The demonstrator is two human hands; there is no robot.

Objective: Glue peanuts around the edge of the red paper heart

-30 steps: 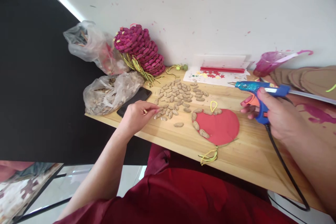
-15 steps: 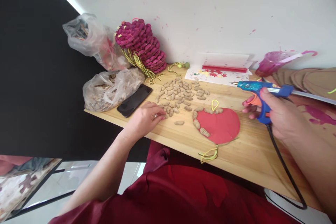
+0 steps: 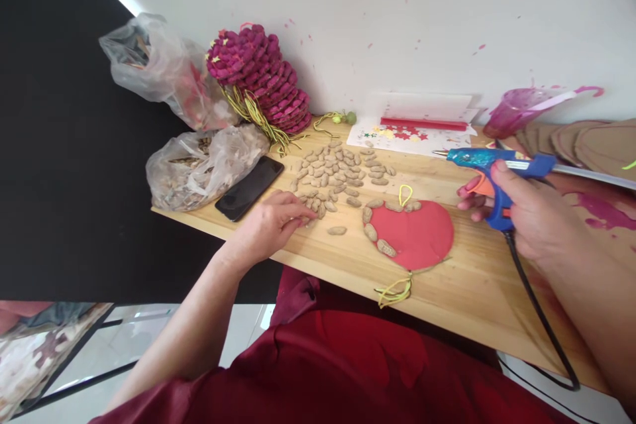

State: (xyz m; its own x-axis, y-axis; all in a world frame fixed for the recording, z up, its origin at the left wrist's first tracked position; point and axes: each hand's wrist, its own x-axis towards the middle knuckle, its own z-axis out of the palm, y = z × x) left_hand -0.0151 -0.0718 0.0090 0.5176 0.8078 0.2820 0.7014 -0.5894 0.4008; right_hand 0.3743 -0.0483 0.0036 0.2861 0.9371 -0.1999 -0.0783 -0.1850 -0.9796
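My left hand (image 3: 271,224) is at the near edge of a spread of peanuts (image 3: 328,169), thumb and fingers closed on a peanut (image 3: 311,222) that is mostly hidden. One single peanut (image 3: 336,230) lies just to the right. My right hand (image 3: 517,209) grips a blue hot glue gun (image 3: 497,189), its fingers by the orange trigger and its metal tip pointing left. Between my hands lies a red apple-shaped cutout (image 3: 417,235) with peanuts along its left and top edge. It has a yellow loop (image 3: 405,195) on top and a yellow tassel (image 3: 396,293) below.
A black phone (image 3: 250,189), two plastic bags (image 3: 209,169) and a stack of purple peanut-covered pieces (image 3: 263,79) stand at the left. Behind are star cutouts on paper (image 3: 402,136). A pink-stained cup (image 3: 521,111) and brown cardboard shapes (image 3: 596,142) are at the right.
My left hand has shifted slightly among the near peanuts, its fingers drawn closer together. The view has moved a little. My right hand still holds the glue gun in the same place.
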